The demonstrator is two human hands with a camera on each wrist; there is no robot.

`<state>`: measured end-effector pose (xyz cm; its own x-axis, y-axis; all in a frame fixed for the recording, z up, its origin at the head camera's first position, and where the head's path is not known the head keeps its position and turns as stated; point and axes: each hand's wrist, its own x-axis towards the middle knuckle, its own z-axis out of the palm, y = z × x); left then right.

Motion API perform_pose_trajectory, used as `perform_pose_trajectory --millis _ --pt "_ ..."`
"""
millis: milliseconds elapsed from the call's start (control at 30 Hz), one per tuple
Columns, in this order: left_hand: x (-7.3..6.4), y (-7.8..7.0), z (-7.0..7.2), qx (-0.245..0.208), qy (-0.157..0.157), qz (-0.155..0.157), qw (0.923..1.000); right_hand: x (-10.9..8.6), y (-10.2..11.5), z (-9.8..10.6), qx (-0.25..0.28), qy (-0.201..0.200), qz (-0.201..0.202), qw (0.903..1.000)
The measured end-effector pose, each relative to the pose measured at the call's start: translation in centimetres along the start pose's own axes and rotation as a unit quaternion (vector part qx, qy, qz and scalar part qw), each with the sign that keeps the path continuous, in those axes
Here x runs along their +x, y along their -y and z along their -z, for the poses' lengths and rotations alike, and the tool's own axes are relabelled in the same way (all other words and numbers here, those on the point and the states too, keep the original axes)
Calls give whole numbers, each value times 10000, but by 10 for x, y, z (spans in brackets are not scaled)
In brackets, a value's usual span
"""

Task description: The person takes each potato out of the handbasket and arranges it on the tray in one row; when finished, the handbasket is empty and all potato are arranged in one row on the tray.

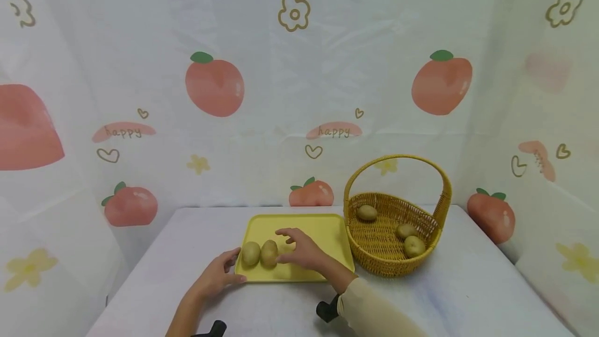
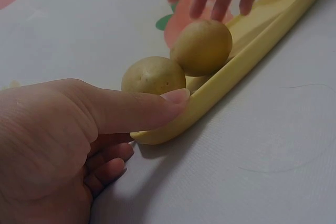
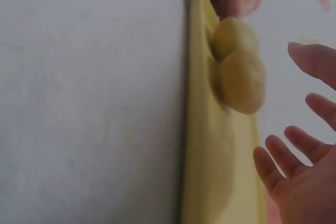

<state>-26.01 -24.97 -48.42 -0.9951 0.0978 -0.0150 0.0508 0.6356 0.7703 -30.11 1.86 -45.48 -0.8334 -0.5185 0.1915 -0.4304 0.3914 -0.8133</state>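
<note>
I count five potatoes: two on one yellow tray and three in one basket. The basket has one handle. I have two grips, one left grip and one right grip. I see one sleeve, two black bits near my wrists and one surface. On the cloth wall I count six red fruits, four yellow flowers, three flowers drawn in brown lines, eight drawn hearts and three pink strips with writing.
</note>
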Motion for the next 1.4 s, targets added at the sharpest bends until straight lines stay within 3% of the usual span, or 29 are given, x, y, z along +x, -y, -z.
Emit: perform_pose_trajectory --millis 433,700,900,1067,1400 --pt "-1 2 2 9 -11 119 9999 -39 15 74 115 220 640 9976" --pt "0 4 4 90 -14 80 9999 -58 19 136 -512 13 685 9963" --pt "0 6 5 69 -24 -52 10000 -60 10 177 -960 -258 402 9942" --pt "0 5 5 -36 -22 -55 10000 -53 -9 201 -1170 -426 54 9922" --pt "2 3 0 -50 1 -27 10000 -41 -51 212 -726 -855 -994 9887"
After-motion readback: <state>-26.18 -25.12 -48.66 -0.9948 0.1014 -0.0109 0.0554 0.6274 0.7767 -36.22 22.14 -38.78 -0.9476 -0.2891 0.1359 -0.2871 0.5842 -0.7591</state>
